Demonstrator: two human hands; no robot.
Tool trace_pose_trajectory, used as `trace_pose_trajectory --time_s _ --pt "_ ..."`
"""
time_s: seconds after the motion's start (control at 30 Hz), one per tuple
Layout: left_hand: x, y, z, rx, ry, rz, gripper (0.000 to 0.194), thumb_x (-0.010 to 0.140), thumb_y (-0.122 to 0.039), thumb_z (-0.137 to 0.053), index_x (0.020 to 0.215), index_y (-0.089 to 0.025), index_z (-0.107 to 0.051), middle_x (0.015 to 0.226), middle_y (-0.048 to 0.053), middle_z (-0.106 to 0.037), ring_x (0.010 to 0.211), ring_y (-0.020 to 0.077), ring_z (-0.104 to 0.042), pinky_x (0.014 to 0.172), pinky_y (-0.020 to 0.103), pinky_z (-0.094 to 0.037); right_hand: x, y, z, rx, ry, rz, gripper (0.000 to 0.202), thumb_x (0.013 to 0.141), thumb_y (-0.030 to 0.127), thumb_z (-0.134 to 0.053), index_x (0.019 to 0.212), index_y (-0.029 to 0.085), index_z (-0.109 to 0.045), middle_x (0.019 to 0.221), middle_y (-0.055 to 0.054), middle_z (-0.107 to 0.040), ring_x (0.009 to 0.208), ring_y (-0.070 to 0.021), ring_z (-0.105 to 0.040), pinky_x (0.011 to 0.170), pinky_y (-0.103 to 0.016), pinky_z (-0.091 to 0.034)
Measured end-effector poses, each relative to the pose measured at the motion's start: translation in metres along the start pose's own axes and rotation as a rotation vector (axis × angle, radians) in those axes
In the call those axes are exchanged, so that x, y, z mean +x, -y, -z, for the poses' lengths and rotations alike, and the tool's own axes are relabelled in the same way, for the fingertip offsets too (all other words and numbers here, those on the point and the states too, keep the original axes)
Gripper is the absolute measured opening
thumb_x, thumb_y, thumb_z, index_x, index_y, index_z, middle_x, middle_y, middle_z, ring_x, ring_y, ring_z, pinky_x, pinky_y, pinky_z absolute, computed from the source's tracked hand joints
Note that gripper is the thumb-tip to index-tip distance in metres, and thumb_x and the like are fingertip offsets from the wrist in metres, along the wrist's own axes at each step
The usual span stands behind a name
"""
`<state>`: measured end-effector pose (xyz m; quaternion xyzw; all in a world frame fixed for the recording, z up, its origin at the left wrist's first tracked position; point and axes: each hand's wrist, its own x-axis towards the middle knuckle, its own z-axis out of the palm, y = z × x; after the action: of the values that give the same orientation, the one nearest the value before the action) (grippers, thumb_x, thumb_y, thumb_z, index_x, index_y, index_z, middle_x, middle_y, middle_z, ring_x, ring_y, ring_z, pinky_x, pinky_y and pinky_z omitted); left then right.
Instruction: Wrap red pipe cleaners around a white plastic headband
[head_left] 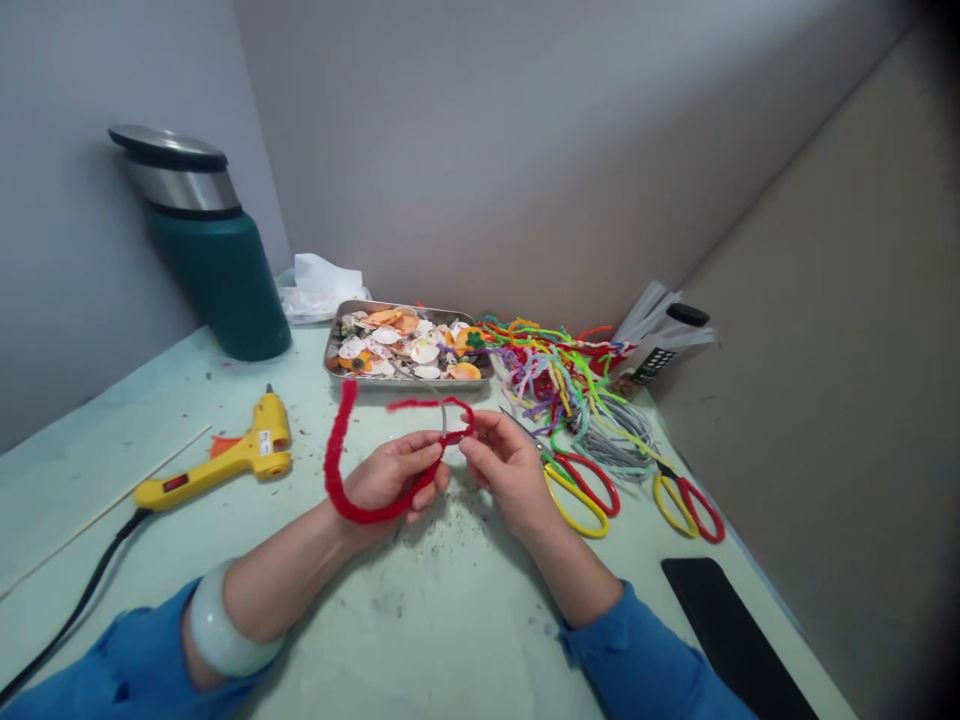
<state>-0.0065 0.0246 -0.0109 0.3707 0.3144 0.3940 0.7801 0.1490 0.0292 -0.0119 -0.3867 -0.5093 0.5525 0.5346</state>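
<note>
A red pipe cleaner (pixel 335 470) runs between my hands, bent in a wide curve at the left and a small loop at the right. My left hand (pixel 397 475) pinches it near the middle, together with what looks like a thin grey wire (pixel 444 412) standing up from the fingers. With thumb and fingertips my right hand (pixel 506 460) grips the looped part of the pipe cleaner. One free end reaches left above the left fingers. Just right of my right hand lie scissors (pixel 577 490) with red and yellow handles.
Behind my hands stands a metal tray (pixel 409 382) of shells. Colourful pipe cleaners (pixel 555 375) and grey wire coils (pixel 611 435) lie right of it. A yellow glue gun (pixel 232 462), a green bottle (pixel 217 270), more scissors (pixel 688 500) and a black flat object (pixel 731 630) are around.
</note>
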Motion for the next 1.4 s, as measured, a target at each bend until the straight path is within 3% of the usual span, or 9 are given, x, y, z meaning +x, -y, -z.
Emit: trace_pose_trajectory --time_s 0.17,0.33,0.43,0.63,0.8,1.0,1.27,1.4 --pt "0.005 0.004 0.000 0.122 -0.089 -0.020 0.026 0.078 -0.032 -0.061 0.096 -0.014 -0.054 0.056 -0.002 -0.058 0.031 0.0071 -0.041 0.028 0.017 -0.032 -0.001 -0.002 0.001 -0.126 -0.025 0.021 0.017 0.076 0.034 -0.063 0.075 0.018 -0.059 0.061 0.003 -0.051 0.048 -0.0073 -0.041 0.045 -0.020 -0.033" --pt "0.005 0.007 -0.001 0.182 -0.200 -0.103 0.023 0.077 -0.035 -0.062 0.086 -0.015 -0.056 0.057 -0.004 -0.056 0.033 0.0046 -0.038 0.030 0.016 -0.031 -0.001 -0.008 0.004 -0.189 -0.068 -0.003 0.019 0.077 0.034 -0.061 0.088 0.018 -0.061 0.068 0.001 -0.057 0.048 -0.0085 -0.045 0.044 -0.021 -0.034" --pt "0.002 0.005 -0.004 0.204 -0.244 -0.101 0.019 0.077 -0.034 -0.062 0.081 -0.016 -0.055 0.058 -0.004 -0.053 0.035 0.0038 -0.035 0.031 0.015 -0.028 0.000 -0.009 0.005 -0.252 -0.075 -0.006 0.018 0.077 0.034 -0.061 0.085 0.017 -0.062 0.067 0.001 -0.059 0.049 -0.0087 -0.045 0.045 -0.021 -0.035" --pt "-0.002 -0.001 -0.011 0.270 -0.228 -0.135 0.016 0.076 -0.030 -0.062 0.080 -0.015 -0.056 0.056 -0.006 -0.048 0.036 0.0025 -0.030 0.034 0.016 -0.020 -0.001 -0.011 0.005 -0.230 -0.051 0.006 0.018 0.074 0.033 -0.065 0.082 0.017 -0.063 0.059 0.003 -0.055 0.048 -0.0088 -0.045 0.046 -0.021 -0.036" --pt "-0.004 -0.003 -0.012 0.318 -0.216 -0.164 0.018 0.076 -0.029 -0.063 0.082 -0.014 -0.058 0.055 -0.007 -0.044 0.040 0.0018 -0.029 0.037 0.015 -0.019 0.001 -0.016 0.009 -0.067 -0.015 -0.020 0.018 0.074 0.034 -0.067 0.082 0.018 -0.063 0.053 0.005 -0.052 0.044 -0.0071 -0.043 0.043 -0.020 -0.034" --pt "-0.003 -0.001 -0.007 0.260 -0.134 -0.071 0.022 0.076 -0.034 -0.063 0.083 -0.015 -0.055 0.051 -0.009 -0.035 0.039 0.0017 -0.020 0.037 0.018 -0.012 0.004 -0.017 0.013 0.099 0.028 -0.115 0.018 0.073 0.032 -0.069 0.080 0.017 -0.063 0.049 0.006 -0.051 0.042 -0.0057 -0.043 0.040 -0.016 -0.030" --pt "-0.008 -0.001 -0.009 0.376 -0.082 -0.125 0.024 0.078 -0.037 -0.061 0.083 -0.014 -0.057 0.051 -0.008 -0.035 0.042 0.0032 -0.023 0.038 0.018 -0.015 0.003 -0.016 0.016 0.218 0.158 -0.223 0.019 0.074 0.033 -0.069 0.080 0.016 -0.060 0.051 0.005 -0.053 0.040 -0.0054 -0.042 0.039 -0.016 -0.029" --pt "-0.009 -0.002 -0.010 0.412 -0.101 -0.181 0.022 0.078 -0.035 -0.061 0.088 -0.015 -0.058 0.056 -0.006 -0.043 0.043 0.0037 -0.029 0.039 0.018 -0.017 0.003 -0.011 0.017 0.241 0.192 -0.294 0.020 0.073 0.032 -0.070 0.079 0.016 -0.058 0.050 0.005 -0.052 0.040 -0.0055 -0.042 0.039 -0.016 -0.029"
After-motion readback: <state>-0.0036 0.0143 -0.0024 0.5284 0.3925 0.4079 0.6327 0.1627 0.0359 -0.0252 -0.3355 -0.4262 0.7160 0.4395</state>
